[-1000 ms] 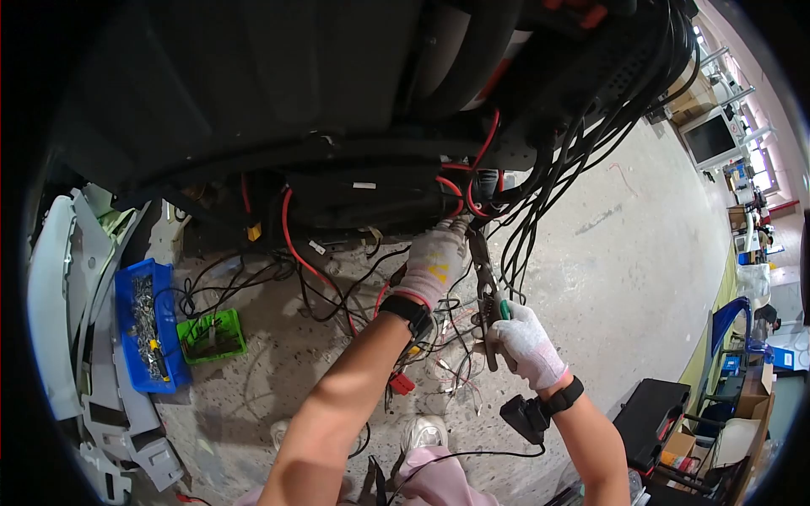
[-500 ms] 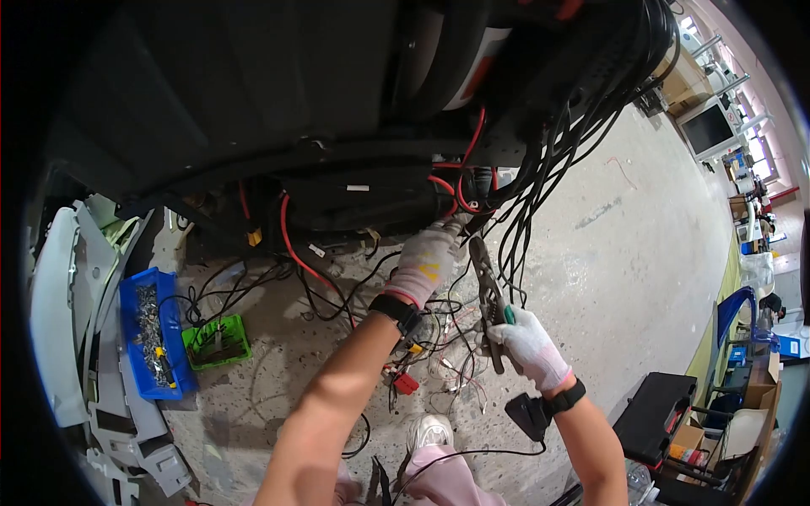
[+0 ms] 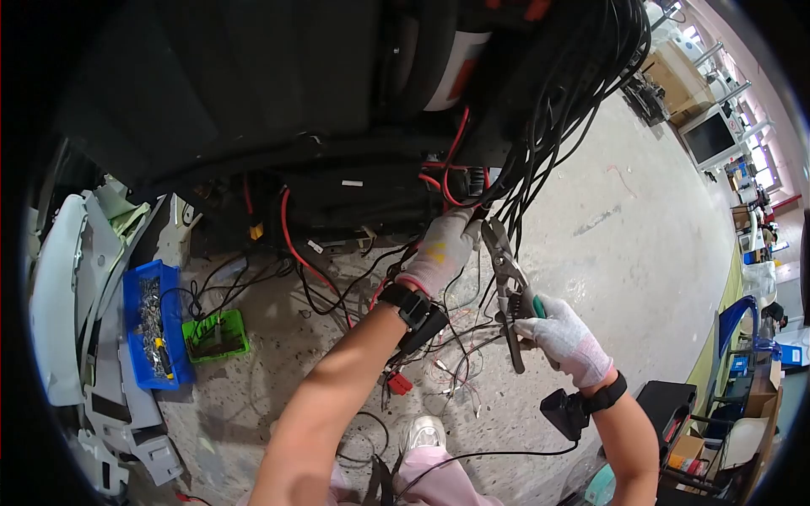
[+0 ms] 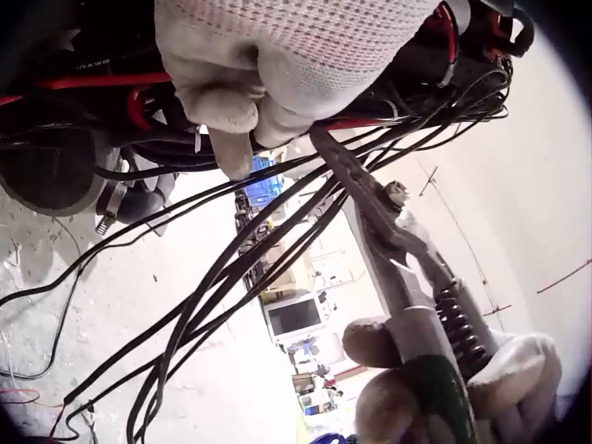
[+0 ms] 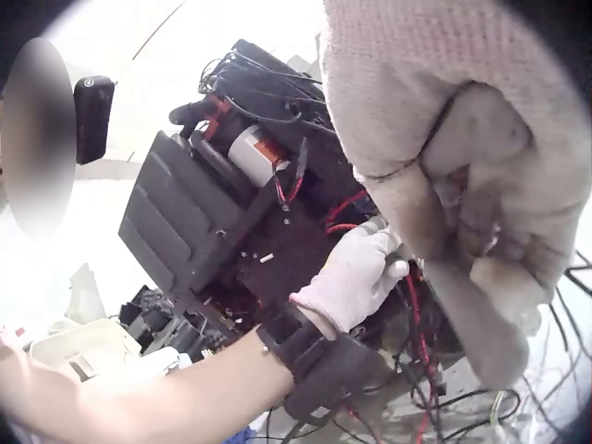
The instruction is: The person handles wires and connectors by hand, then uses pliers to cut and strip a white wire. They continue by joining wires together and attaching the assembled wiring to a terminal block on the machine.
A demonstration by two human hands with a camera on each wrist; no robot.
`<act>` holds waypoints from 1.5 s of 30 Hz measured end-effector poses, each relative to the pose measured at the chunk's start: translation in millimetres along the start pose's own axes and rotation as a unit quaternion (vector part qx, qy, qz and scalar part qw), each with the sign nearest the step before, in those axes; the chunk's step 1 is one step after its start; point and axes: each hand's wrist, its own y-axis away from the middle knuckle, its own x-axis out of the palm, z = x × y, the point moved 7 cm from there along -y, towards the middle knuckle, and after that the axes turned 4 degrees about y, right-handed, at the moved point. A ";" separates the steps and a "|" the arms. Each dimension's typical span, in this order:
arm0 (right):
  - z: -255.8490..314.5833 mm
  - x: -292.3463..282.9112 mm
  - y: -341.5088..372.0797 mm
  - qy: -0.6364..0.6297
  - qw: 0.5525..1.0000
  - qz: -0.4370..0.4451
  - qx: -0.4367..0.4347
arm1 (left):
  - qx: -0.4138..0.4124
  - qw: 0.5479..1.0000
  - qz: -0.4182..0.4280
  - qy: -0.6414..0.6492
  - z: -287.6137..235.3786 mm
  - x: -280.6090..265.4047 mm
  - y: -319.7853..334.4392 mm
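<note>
Swung rightward, pliers [image 3: 509, 273] my right hand [image 3: 567, 339] grips look heavy, stiff, best held by the handles [image 3: 516, 358]; left hand [image 3: 442, 253], hold unclear.

Bright floor [image 3: 629, 244], deeply shadowed machine [image 3: 278, 93] — wrist views overexposed, edges dark and curved.

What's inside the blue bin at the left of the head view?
The blue bin holds many small metal-looking pieces, with a yellow-and-black item on top. Whatever lies under that top layer is covered and cannot be seen.
</note>
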 end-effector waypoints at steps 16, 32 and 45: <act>24.7 -30.9 -6.7 0.172 0.985 0.020 0.014 | -0.012 0.997 0.053 -0.063 -8.2 -11.0 -1.9; 44.3 -29.9 -6.9 0.235 0.970 0.020 0.054 | -0.002 1.000 0.015 -0.026 -4.4 -11.2 -1.4; 64.4 -13.1 -13.2 0.238 0.966 0.034 0.090 | 0.040 0.998 -0.012 -0.054 -0.4 -12.9 2.2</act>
